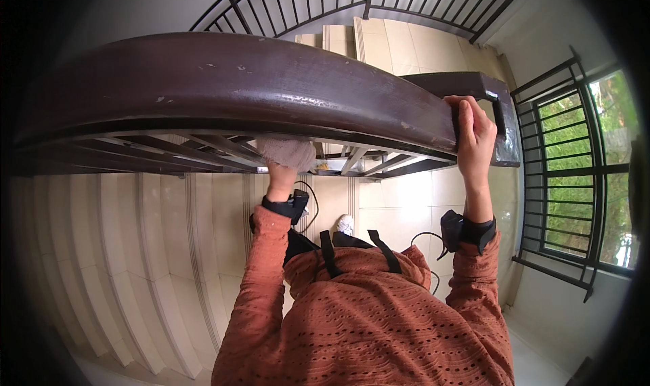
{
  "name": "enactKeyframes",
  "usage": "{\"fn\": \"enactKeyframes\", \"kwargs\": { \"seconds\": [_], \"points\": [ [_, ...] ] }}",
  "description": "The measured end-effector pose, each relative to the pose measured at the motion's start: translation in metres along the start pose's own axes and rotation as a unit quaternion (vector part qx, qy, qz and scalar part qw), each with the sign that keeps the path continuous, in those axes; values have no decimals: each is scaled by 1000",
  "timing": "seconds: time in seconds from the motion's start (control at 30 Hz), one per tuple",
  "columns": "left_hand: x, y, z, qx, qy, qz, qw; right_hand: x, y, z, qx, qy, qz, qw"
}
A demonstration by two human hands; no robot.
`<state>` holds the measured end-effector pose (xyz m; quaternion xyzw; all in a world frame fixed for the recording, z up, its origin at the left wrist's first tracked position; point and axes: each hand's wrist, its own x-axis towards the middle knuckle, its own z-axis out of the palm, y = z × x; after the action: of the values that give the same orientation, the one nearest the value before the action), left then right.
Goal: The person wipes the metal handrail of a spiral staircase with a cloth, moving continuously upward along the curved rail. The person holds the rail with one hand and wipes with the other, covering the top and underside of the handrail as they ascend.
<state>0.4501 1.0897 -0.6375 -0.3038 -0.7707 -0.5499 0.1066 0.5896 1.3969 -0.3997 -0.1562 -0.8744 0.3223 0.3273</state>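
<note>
A dark brown handrail [244, 81] with chipped paint spans the view in front of me. My right hand [475, 132] grips its right end, thumb on top, close to the corner piece of the rail. Below the rail, my left hand [281, 177] holds a greyish-pink cloth [292, 153] at the metal balusters [218, 150]. The cloth hides most of its fingers, and the rail covers the cloth's upper edge. I cannot tell which bar the cloth touches. Both wrists wear black straps with small devices and cables.
Tiled stairs [152, 264] lie on the left, beside a tiled landing [396, 198]. One white shoe [345, 224] shows on the floor below. At the right is a window [569, 172] behind metal bars. Beyond the handrail are more steps [337, 35] and another railing [315, 5].
</note>
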Motion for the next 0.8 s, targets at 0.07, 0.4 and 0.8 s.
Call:
{"fn": "enactKeyframes", "kwargs": {
  "seconds": [0.07,0.4,0.8],
  "points": [
    [-5,-19,31,-69,-10,-130,989,0,2,1,14,3,1,1000],
    [-81,-123,99,-427,92,-300,848,-1,1,2,20,2,18,1000],
    [8,-15,30,359,-77,27,930,-1,2,2,10,6,7,1000]
  ]
}}
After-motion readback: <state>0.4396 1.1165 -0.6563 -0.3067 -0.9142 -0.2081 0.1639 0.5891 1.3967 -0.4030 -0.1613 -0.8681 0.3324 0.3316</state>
